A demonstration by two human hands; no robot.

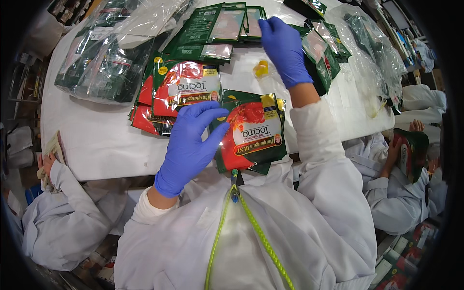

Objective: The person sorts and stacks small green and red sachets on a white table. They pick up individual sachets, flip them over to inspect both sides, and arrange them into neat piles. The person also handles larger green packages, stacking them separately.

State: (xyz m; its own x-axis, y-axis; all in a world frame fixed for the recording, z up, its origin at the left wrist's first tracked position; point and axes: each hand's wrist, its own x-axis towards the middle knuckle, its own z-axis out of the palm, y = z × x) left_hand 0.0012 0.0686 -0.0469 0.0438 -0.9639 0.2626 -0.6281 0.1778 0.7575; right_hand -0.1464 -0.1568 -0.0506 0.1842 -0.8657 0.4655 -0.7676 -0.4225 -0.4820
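My left hand, in a blue glove, has its fingers apart and curved at the left edge of a pile of printed tocino pouches near the table's front edge. Whether its fingertips touch the top pouch is unclear. My right hand, gloved too, reaches to the far side, its fingertips at the right edge of green pouches with clear windows. Its fingertips are partly hidden, so a grip on a pouch cannot be told. More red and green pouches lie stacked at centre left.
Plastic-wrapped pouch bundles stand on the left of the white table. Green pouches and clear plastic lie on the right. A yellow item sits mid-table. Co-workers in white coats are at both sides.
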